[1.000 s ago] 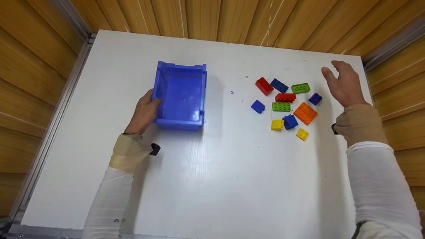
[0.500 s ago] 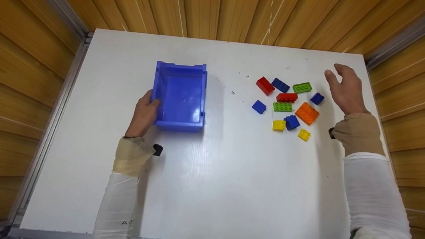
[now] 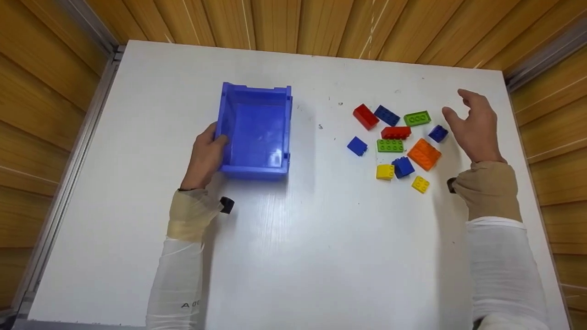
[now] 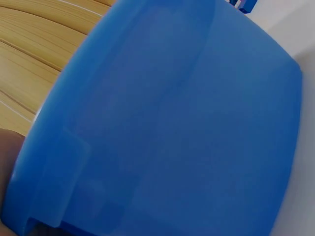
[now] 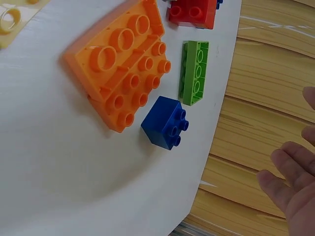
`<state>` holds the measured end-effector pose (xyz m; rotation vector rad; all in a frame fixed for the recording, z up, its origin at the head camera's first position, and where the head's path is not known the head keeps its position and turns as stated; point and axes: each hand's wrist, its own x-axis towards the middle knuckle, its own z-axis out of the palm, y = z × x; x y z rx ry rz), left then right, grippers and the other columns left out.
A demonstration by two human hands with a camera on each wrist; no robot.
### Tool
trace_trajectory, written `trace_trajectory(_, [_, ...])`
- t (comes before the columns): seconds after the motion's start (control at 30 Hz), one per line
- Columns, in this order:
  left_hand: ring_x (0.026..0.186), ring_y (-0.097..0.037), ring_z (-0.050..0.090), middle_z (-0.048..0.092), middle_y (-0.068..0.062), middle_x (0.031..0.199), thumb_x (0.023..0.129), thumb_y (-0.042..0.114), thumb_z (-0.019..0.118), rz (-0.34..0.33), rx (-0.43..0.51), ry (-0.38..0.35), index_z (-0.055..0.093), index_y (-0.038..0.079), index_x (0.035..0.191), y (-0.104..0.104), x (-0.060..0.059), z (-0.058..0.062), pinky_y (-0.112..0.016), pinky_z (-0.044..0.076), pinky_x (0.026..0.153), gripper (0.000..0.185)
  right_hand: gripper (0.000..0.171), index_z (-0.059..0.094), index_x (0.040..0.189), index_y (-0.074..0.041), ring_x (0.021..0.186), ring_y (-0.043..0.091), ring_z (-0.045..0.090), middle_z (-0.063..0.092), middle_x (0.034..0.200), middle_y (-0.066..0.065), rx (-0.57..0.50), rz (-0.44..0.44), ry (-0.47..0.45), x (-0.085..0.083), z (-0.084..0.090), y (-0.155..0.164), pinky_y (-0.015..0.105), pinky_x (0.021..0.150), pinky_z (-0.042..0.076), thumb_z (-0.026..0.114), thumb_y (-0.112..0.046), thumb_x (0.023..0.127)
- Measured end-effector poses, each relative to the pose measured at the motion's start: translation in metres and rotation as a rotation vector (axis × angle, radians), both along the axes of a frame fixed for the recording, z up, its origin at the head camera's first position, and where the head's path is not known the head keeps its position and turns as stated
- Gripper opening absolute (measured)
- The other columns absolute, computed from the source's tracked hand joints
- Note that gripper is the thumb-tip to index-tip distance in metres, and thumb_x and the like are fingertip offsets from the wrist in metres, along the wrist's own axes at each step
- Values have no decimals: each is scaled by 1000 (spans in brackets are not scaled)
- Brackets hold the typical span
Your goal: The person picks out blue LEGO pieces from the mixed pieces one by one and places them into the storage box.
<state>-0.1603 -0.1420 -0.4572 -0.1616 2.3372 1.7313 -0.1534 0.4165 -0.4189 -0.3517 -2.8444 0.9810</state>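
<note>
A blue plastic bin (image 3: 259,173) is on the white table, left of the middle, with its open top showing a bare inside. My left hand (image 3: 205,156) grips its left wall, thumb over the rim and fingers outside. In the left wrist view the bin's outer wall (image 4: 182,118) fills most of the picture. My right hand (image 3: 474,128) hovers past the right side of the toy bricks, fingers and thumb spread with nothing between them. Nearest to it are a small dark blue brick (image 3: 438,134), an orange brick (image 3: 424,155) and a green brick (image 3: 417,118).
Further left in the group lie red bricks (image 3: 365,117), a flat blue brick (image 3: 386,115), a green brick (image 3: 390,145), blue bricks (image 3: 357,146) and yellow bricks (image 3: 384,172). Wood-look panels (image 3: 321,27) stand along the back and sides of the table (image 3: 321,256).
My left hand has shifted slightly right along with the bin. My right hand has dipped a little toward me, then moved slightly left toward the bricks. The bricks lie as before.
</note>
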Motion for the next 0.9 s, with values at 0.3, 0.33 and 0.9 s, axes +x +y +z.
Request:
trace_trajectory(0.3, [136, -30, 49, 53, -18, 154, 98, 12, 47, 34, 39, -13, 51, 2, 156, 9, -3, 1, -50, 36, 115, 59, 65, 38, 163, -5, 153, 37, 34, 36, 166, 18, -8, -40, -28, 2, -15, 1, 47, 122, 30, 63, -27, 108])
trace_trajectory(0.33, [135, -29, 49, 53, -17, 153, 98, 11, 47, 43, 46, -18, 51, 3, 156, 9, -3, 2, -50, 37, 115, 59, 65, 38, 163, -5, 153, 37, 34, 36, 166, 18, -13, -43, -33, 2, -16, 1, 48, 122, 30, 63, -27, 108])
trace_trajectory(0.9, [135, -26, 50, 55, -17, 152, 95, 7, 50, 118, 146, -41, 52, 1, 155, 26, -6, -2, -45, 36, 117, 60, 61, 48, 158, -5, 150, 31, 40, 44, 161, 15, -71, -52, 71, 24, -20, -15, 40, 122, 31, 69, -26, 105])
